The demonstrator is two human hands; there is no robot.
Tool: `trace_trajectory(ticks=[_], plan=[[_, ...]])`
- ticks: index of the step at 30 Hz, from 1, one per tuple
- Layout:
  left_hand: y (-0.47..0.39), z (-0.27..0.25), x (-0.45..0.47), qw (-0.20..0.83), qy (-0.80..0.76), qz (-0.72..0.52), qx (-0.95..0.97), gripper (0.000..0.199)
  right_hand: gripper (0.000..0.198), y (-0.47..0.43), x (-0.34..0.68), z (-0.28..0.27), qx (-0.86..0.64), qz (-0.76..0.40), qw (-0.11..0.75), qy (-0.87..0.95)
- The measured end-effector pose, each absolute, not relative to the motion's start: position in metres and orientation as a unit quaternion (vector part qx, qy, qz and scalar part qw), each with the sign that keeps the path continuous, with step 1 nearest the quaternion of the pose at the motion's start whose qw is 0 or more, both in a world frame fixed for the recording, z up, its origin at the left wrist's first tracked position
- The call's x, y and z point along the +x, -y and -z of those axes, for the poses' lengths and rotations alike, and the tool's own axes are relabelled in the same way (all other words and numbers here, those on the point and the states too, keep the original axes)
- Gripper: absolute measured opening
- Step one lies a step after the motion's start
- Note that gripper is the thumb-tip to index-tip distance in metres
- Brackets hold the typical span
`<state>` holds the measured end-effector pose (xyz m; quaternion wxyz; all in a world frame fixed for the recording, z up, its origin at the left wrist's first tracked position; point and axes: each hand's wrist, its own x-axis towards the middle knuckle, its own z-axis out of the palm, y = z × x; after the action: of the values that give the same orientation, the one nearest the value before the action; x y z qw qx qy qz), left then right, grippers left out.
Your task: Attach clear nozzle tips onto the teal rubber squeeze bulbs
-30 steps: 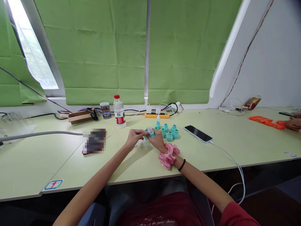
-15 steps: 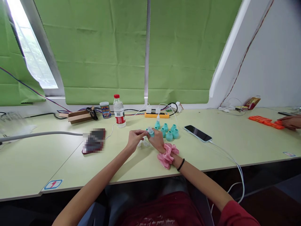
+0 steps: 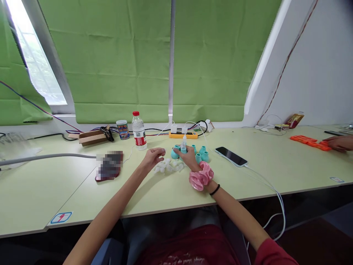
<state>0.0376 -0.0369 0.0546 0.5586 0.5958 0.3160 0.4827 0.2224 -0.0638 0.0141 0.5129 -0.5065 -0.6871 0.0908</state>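
Head view, the only one supplied. Noted at centre of frame: right hand [image 3: 189, 156], with pink fabric scrunchie [image 3: 202, 176] and thin black band [image 3: 214, 190] at wrist, clamped on teal, round plastic piece [image 3: 184, 150] with translucent white nozzle [image 3: 184, 141] pointing upward from it. Noted just left of centre: left hand [image 3: 154, 156], apart from the right, fingers curled; cannot tell whether gripping anything small. Below and between both hands: loose heap of small translucent white plastic parts [image 3: 165, 167], on pale yellow-green tabletop [image 3: 248, 180]. Just left of right hand: open-mouthed teal plastic pot [image 3: 174, 154]; contact with fingers not determinable. Right of right hand: cluster of similar teal pots [image 3: 204, 156], standing upright. Further right: dark-screened smartphone [image 3: 231, 156], connected to white cable [image 3: 264, 180]. At right edge: co-worker's hand [image 3: 340, 142], at flat orange plastic piece [image 3: 309, 141].
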Motion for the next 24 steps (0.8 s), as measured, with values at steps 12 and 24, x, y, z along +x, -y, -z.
trace_trajectory(ticks=[12,24], plan=[[0.019,-0.022,0.038,0.066,-0.462,-0.342,0.815,0.020,0.019,0.046,0.200,-0.030,-0.475,-0.015,0.476,0.740],[0.032,-0.034,0.048,0.192,-0.347,-0.471,0.788,0.034,0.032,0.041,0.196,-0.027,-0.423,-0.114,0.557,0.706]])
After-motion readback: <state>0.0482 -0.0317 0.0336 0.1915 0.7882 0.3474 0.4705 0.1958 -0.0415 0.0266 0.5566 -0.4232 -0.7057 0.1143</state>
